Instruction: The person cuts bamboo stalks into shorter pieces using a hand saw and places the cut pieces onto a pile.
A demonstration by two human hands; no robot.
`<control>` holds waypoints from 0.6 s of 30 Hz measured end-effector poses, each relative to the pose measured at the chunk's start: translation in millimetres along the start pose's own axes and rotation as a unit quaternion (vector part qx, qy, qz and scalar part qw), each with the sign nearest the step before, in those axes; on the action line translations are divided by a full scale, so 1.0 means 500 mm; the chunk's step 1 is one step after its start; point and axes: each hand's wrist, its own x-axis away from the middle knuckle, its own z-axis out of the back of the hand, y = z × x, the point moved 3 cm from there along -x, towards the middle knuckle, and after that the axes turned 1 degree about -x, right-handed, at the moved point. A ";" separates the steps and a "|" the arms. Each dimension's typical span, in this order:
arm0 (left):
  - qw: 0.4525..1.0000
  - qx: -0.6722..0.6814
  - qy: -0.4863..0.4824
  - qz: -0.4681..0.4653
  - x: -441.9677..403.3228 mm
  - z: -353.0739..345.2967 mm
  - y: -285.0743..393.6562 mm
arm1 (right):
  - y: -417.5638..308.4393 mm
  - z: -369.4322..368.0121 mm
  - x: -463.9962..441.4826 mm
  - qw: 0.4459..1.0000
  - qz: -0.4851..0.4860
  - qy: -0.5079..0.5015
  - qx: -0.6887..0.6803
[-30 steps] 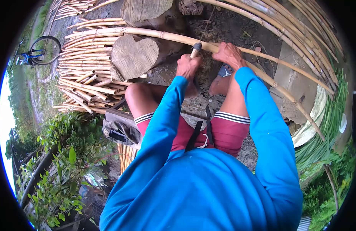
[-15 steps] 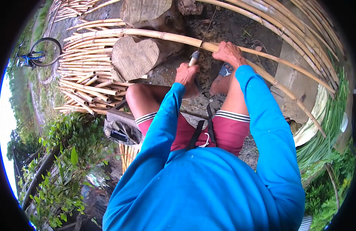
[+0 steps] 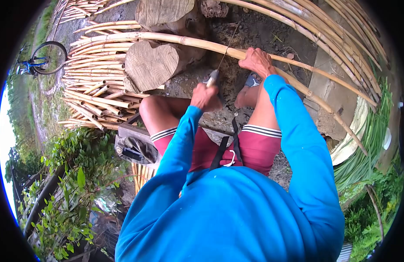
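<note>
A seated person in a blue long-sleeved shirt point(image 3: 232, 209) and maroon shorts point(image 3: 258, 146) works a bamboo pole point(image 3: 184, 40) outdoors, both hands in front of the knees. The left hand point(image 3: 205, 97) is wrapped around the handle of a thin-bladed tool point(image 3: 214, 77), its dark blade slanting up and across the pole; how deep the edge sits in the bamboo is too fine to tell. Just beside the blade, the right hand point(image 3: 257, 60) is closed over the pole, which stretches from the upper left, past the rim of a sawn log point(image 3: 151, 63), down to the right by the person's knee. A thinner cane point(image 3: 317, 68) runs beyond the right hand. At left, short lengths of bamboo point(image 3: 95, 98) lie heaped with their ends facing various ways, and a bicycle point(image 3: 48, 57) stands farther off. Long canes point(image 3: 315, 30) curve through the upper right, above a bundle of long green leaves point(image 3: 372, 135). A sandal point(image 3: 253, 81) shows on the foot beneath the right hand.
</note>
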 end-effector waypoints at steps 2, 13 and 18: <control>0.964 0.205 -0.025 0.170 -0.069 -0.024 -0.018 | 0.000 -0.007 -0.004 1.000 0.002 0.001 -0.005; 0.887 0.315 0.002 0.336 0.101 -0.052 -0.014 | 0.010 0.017 -0.014 1.000 0.012 0.014 0.009; 0.829 0.448 -0.027 0.333 0.014 0.019 0.040 | 0.005 0.012 0.002 1.000 0.013 0.011 -0.007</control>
